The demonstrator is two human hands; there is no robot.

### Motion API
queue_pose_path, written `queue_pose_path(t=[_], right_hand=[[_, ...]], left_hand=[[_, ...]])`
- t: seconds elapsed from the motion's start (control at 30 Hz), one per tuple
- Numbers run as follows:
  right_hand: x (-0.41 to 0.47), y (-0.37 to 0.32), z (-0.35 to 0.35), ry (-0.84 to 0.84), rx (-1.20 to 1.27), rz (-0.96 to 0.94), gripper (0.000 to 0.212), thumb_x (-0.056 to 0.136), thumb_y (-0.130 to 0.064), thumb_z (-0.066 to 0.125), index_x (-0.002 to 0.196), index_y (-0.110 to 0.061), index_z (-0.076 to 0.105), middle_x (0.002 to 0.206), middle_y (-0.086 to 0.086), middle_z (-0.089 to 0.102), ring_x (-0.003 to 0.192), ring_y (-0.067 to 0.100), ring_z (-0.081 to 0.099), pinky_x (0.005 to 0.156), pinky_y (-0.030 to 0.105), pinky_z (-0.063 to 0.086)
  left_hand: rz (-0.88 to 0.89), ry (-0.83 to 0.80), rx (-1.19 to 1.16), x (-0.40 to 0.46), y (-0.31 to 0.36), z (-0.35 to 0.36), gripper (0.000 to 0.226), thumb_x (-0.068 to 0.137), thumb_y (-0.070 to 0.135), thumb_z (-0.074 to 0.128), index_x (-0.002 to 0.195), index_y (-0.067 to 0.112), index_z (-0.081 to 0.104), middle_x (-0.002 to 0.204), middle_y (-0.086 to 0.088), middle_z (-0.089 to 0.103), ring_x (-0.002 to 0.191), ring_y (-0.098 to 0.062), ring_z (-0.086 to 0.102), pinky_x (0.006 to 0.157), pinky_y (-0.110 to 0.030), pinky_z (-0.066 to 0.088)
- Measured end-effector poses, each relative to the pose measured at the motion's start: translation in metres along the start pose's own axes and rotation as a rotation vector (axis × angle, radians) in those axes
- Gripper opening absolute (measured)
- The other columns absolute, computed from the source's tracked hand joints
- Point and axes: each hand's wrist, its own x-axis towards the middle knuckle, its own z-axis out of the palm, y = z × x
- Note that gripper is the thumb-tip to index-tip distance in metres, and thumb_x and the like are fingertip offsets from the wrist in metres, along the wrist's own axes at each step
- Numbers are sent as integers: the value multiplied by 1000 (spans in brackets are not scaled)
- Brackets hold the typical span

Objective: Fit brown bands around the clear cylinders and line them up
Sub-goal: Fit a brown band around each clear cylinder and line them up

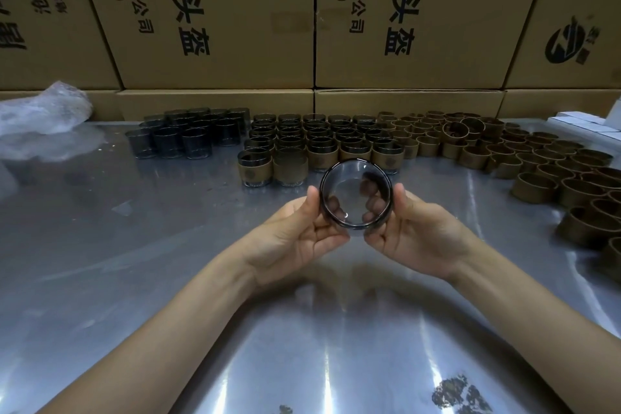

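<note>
A worker's left hand (295, 232) and right hand (416, 232) grasp a smoky clear glass cylinder (356, 195) between them, thumbs on its sides, fingers curled behind, its mouth tilted toward the camera above a shiny metal table (168, 279). Beyond stand rows of banded glasses (319, 148), bare glasses (188, 138) to the left and loose brown bands (537, 165) to the right, before stacked cardboard cartons (218, 17).

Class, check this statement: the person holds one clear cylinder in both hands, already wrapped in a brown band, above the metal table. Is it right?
Not quite. In the head view the clear cylinder, held by the left hand and right hand above the metal table, has no brown band on it yet.
</note>
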Motion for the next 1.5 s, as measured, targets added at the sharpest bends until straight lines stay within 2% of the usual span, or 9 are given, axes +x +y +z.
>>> queue_pose_path(t=[0.27,0.47,0.63,0.77,0.83,0.97,1.17,1.3,1.5], right_hand=[[9,6,1,384,-206,-17,60,65,-66,63,92,-13,73,100,16,66,97,30,60,97,41,40],[14,13,9,535,-451,-153,46,75,-62,52,67,-17,56,68,0,54,68,11,53,68,20,45],[15,21,4,560,-717,-323,41,86,-47,53,67,-11,54,66,1,47,65,8,46,66,20,40],[18,27,0,581,-809,-332,31,82,-45,52,68,-17,55,58,-15,50,58,-2,46,58,12,39],[18,30,-4,596,-839,-333,33,82,-48,51,71,-17,56,59,-14,51,60,1,48,59,15,41],[16,30,-12,676,-1135,-383,34,80,-58,48,73,-26,56,72,-16,55,81,1,47,72,15,37],[19,32,-29,762,-1263,-334,16,82,-41,66,72,-35,55,98,-18,44,97,-4,36,82,-1,26],[24,32,-38,756,-1264,-258,17,80,-37,72,75,-33,56,109,-13,44,100,-6,44,79,-3,29],[39,34,-47,713,-1493,-191,23,83,-32,73,99,-30,56,139,-13,42,122,7,45,93,29,41]], left_hand=[[13,164,150,-1,10,-4,81,64,74,56,107,6,65,114,-13,67,109,-24,62,97,-37,47],[82,301,340,4,8,2,59,76,72,40,65,20,67,83,1,68,85,-9,63,92,-32,40],[164,366,574,8,2,-6,45,81,60,44,69,21,65,96,6,60,103,-9,57,109,-38,35],[236,302,750,5,-2,-9,40,73,62,54,81,25,66,101,8,56,102,4,55,94,-14,39],[222,281,840,6,-6,-12,45,70,63,55,90,23,65,106,8,55,108,-2,54,97,-21,41],[185,312,905,9,-10,-17,40,84,59,56,111,30,64,115,10,56,115,-5,52,104,-34,41],[191,531,1066,12,-8,-44,13,92,30,59,105,31,62,111,13,55,107,0,49,84,-4,34],[229,770,1060,13,-4,-67,18,91,19,61,108,22,64,115,3,55,103,-3,47,85,-13,33],[276,1016,767,13,6,-95,31,90,12,61,121,17,59,130,-1,54,119,-11,49,99,-25,37]])
